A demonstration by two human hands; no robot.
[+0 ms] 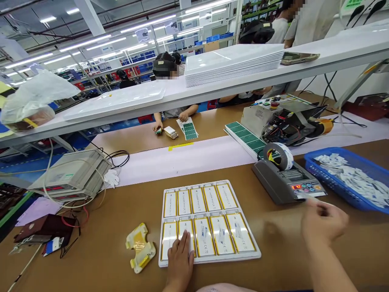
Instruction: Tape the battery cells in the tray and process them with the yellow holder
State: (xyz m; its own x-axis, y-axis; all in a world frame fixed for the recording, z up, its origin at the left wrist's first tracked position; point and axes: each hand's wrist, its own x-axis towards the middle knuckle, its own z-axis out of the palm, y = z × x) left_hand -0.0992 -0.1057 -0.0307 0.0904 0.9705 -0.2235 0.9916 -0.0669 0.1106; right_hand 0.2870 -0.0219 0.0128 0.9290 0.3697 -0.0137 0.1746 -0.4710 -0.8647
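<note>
A white plastic tray (209, 259) lies on the brown bench before me, holding two rows of flat white battery cells (184, 202) with yellow edges. Several cells in the near row carry a clear strip with blue print. My left hand (180, 259) rests with outstretched fingers on the second cell from the left in that near row. To the right, my right hand (323, 223) is closed in a pinch on a pale strip of tape (305, 196) at the front of a grey tape dispenser (276, 184). A tape roll (281, 156) sits on top of the dispenser.
A yellow-taped fixture (140, 247) lies left of the tray. Beyond the dispenser is a blue basket (316, 162) of white pieces. Grey instruments (71, 172) with loose cables stand at left. A white shelf (170, 99) crosses above; a co-worker's hands (184, 117) are beyond it.
</note>
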